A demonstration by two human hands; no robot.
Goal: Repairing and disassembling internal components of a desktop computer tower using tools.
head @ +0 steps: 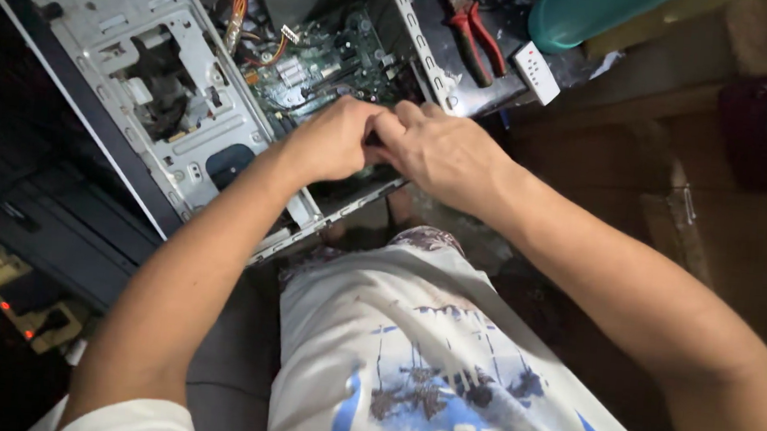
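Both hands, left [333, 140] and right [442, 149], met over the open computer case [141, 73], each grip pinching a small dark part [373, 140] above the circuit board [322, 63]. A slip could have bent connectors or snagged loose wires [238, 12].

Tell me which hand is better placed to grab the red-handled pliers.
Right. The right hand sits nearer the red-handled pliers, which lie just beyond it; the left hand would have to cross over it.

Your left hand [330, 140] and right hand [438, 147] hide whatever dark thing sits between them; your fingertips vanish inside the computer case [142, 64], itself cut off at the top edge.
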